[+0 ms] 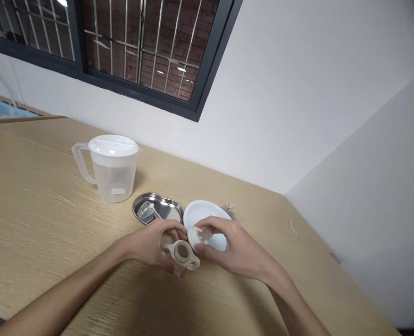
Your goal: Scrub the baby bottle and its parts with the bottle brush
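My left hand (pixel 158 245) is wrapped round a baby bottle (pixel 183 252) with two side handles; its round mouth is uncovered and faces up toward me. My right hand (pixel 230 245) grips a white bottle cap ring with a clear nipple (pixel 199 236) by its edge, tilted on its side. The nipple top is close to the bottle's mouth, a little above and to the right, and apart from it. Behind my right hand lies a white oval plate (pixel 202 208), partly covered by the fingers.
A kidney-shaped metal tray (pixel 163 204) holds a clear measuring scoop (pixel 146 211). Farther back left stands a translucent lidded pitcher (pixel 114 175). A small greyish item (pixel 230 211) lies beside the plate, and a thin pale strip (pixel 293 227) lies right. Walls border the wooden table (pixel 70 233).
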### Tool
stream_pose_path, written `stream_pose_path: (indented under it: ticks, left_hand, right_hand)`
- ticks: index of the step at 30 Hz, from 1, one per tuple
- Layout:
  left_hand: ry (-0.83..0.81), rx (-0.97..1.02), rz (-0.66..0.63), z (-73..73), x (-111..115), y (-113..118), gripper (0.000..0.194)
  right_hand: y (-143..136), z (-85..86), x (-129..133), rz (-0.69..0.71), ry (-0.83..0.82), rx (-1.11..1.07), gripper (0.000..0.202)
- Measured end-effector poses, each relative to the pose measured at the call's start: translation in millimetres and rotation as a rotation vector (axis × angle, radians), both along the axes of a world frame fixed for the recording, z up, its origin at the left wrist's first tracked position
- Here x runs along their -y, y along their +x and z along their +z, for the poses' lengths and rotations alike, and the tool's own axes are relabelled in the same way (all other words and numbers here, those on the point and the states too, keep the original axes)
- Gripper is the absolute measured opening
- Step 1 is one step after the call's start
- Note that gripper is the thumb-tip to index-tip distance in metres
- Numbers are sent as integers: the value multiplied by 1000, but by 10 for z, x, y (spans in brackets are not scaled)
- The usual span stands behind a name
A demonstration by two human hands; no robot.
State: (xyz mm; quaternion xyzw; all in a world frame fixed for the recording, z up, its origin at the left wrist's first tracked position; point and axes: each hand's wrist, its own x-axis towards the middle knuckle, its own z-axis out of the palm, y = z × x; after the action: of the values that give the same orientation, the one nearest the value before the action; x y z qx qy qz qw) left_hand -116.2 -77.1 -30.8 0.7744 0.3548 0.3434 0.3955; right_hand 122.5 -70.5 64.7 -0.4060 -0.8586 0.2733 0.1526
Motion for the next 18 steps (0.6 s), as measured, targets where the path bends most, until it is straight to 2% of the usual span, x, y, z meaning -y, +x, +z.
stream_pose_path:
  ticks: [2,5,7,9,11,13,16,18]
  left_hand:
    - [51,46,40,47,-22,-81,59]
    - [191,108,262,107,-88,-239,27]
    - [265,94,438,119,-144,-338,30]
    - [303,44,525,98,-204,-407,35]
    - [332,-31,514,44,-260,-435,30]
    - [366,-135,445,-39,-308,-424,25]
    - [411,-269,347,-178,-364,-359,36]
    - [443,-314,335,-247,-401,-306,41]
  right_hand:
    - [128,-122,13,-49,-61,-106,23]
    - [332,-398,105,-132,-188,-288,26]
    - [430,-612,226,-198,-247,-473,34]
    - [473,-817,370,-304,-272,-596,50]
    - [469,-985,503,-374,-284,-616,51]
    - [453,-1105,598,-425,-280,-631,49]
    - [478,-1208,673,-458,-183,-634,44]
    - [528,-1245,702,-430,-96,-586,42]
